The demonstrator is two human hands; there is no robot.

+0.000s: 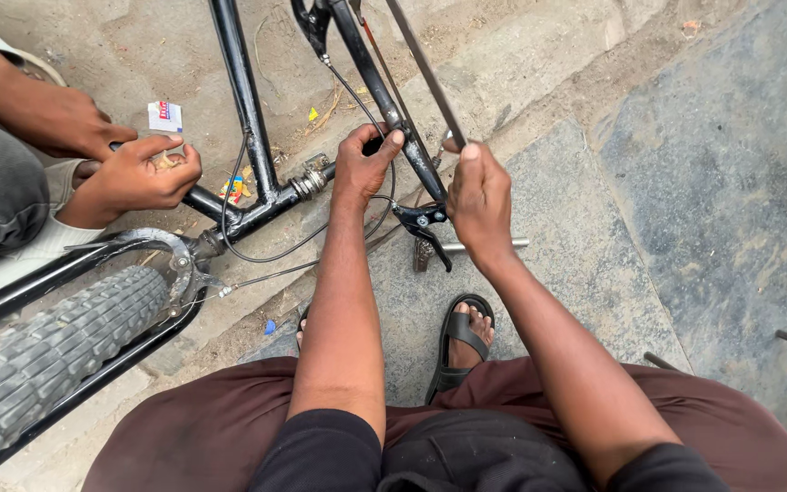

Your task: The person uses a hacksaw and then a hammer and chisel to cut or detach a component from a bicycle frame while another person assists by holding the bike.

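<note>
A black bicycle frame lies upside down on the ground. My left hand grips a slanting black frame tube near its lower end. My right hand is closed on a thin dark rod that runs up and to the left, just above a black brake lever. A black cable loops from the tube toward the rear brake.
Another person's hands hold the frame at the left. A knobby tyre fills the lower left. A metal bar lies on the stone slab. My sandalled foot rests below it. Litter dots the dirt.
</note>
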